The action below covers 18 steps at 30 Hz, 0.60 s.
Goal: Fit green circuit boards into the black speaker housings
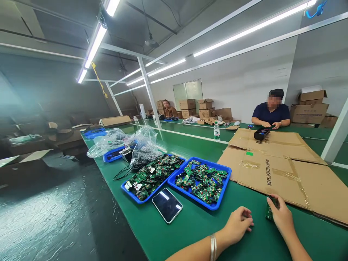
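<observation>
My right hand [282,215] grips a small green circuit board [269,211] by its edge, just above the green tabletop near the cardboard. To its left, my left hand [238,224] hovers over the table with its fingers loosely curled and apart; nothing shows in it. A silver bangle circles that wrist. Beyond the left hand lies a blue tray [219,206] of loose green circuit boards with red and white parts. A second blue tray [140,200], heaped higher with boards, sits beside it on the left.
A smartphone [167,205] lies before the trays. Flattened cardboard [285,181] covers the table's right side. Clear plastic bags [145,145] lie behind the left tray, and a water bottle [216,131] stands farther back. Two people sit across the tables. The table's left edge drops to the floor.
</observation>
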### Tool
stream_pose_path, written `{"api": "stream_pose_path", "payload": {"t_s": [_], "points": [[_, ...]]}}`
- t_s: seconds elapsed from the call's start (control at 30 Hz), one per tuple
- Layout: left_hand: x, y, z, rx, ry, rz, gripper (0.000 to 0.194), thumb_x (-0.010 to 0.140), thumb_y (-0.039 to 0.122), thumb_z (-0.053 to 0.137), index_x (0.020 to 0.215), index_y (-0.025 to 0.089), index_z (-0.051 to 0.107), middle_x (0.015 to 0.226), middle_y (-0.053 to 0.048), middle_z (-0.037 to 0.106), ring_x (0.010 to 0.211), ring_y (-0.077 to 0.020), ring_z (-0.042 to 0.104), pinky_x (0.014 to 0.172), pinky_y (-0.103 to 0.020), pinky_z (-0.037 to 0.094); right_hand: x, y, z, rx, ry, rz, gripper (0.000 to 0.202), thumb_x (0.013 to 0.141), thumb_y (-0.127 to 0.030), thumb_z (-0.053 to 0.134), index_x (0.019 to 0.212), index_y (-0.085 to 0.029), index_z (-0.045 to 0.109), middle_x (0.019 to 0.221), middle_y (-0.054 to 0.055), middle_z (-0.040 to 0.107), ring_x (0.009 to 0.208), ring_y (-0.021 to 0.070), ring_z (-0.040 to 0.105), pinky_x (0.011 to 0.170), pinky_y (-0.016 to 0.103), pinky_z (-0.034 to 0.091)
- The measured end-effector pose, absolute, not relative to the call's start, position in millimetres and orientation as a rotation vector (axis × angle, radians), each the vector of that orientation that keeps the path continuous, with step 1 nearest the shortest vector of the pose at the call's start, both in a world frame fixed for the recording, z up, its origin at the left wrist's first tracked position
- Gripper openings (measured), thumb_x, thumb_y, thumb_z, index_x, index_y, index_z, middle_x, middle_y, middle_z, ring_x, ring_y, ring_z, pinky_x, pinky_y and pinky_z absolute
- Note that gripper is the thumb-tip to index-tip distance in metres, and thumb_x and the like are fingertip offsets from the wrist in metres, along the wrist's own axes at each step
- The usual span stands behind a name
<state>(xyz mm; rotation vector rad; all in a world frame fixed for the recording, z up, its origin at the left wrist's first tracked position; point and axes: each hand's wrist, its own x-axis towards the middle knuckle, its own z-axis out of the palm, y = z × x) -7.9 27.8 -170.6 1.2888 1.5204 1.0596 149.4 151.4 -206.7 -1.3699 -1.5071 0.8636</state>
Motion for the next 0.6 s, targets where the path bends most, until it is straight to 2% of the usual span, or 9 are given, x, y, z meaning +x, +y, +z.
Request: {"api": "stream_pose_path", "payload": {"t_s": [0.07,0.13,0.23,0.3,0.47,0.6], "points": [[11,58,-171,1.282,1.523,1.056,0.038,0.078,0.018,0.043,0.114,0.008,0.048,0.105,-0.015,0.058,0.081,-0.018,0.063,0.056,-0.026,0.051,151,156,-211,-1.357,-1.467,0.844,0.055,0.067,-0.064,0.049,0.097,-0.019,0.058,0.093,0.008,0.065,0.086,0.0253,0.06,0.074,0.034,0.046],[24,78,-169,1.332,1.538,1.063,0.039,0.079,0.024,0.047,0.115,0.011,0.05,0.103,-0.013,0.06,0.083,-0.0202,0.061,0.062,-0.03,0.052,152,159,-214,-1.343,-1.46,0.835,0.056,0.068,-0.064,0.049,0.098,-0.018,0.058,0.094,0.009,0.065,0.086,0.0248,0.06,0.075,0.033,0.047],[33,90,-166,1.448,1.57,1.072,0.025,0.071,0.03,0.059,0.092,0.016,0.063,0.091,-0.009,0.063,0.09,-0.0254,0.057,0.083,-0.039,0.045,152,158,-213,-1.295,-1.46,0.878,0.054,0.069,-0.061,0.052,0.1,-0.017,0.06,0.094,0.008,0.066,0.085,0.0237,0.061,0.075,0.031,0.048],[32,89,-167,1.482,1.577,1.066,0.013,0.066,0.025,0.062,0.076,0.017,0.063,0.081,-0.007,0.063,0.086,-0.0259,0.056,0.086,-0.04,0.041,150,156,-210,-1.272,-1.481,0.945,0.053,0.069,-0.059,0.054,0.101,-0.017,0.06,0.091,0.007,0.067,0.084,0.0231,0.062,0.074,0.03,0.048],[25,89,-175,1.363,1.53,1.09,0.007,0.062,0.018,0.06,0.068,0.017,0.057,0.06,0.0,0.055,0.056,-0.0155,0.052,0.058,-0.029,0.046,145,153,-201,-1.225,-1.517,1.054,0.049,0.068,-0.057,0.056,0.097,-0.018,0.062,0.092,0.006,0.068,0.09,0.0248,0.061,0.078,0.03,0.047],[23,97,-173,1.229,1.447,1.175,0.012,0.063,0.024,0.058,0.07,0.017,0.051,0.058,0.003,0.049,0.05,-0.0124,0.051,0.043,-0.022,0.043,140,152,-187,-1.185,-1.453,1.059,0.047,0.068,-0.056,0.053,0.09,-0.016,0.061,0.091,0.011,0.067,0.089,0.0271,0.06,0.08,0.035,0.045]]}}
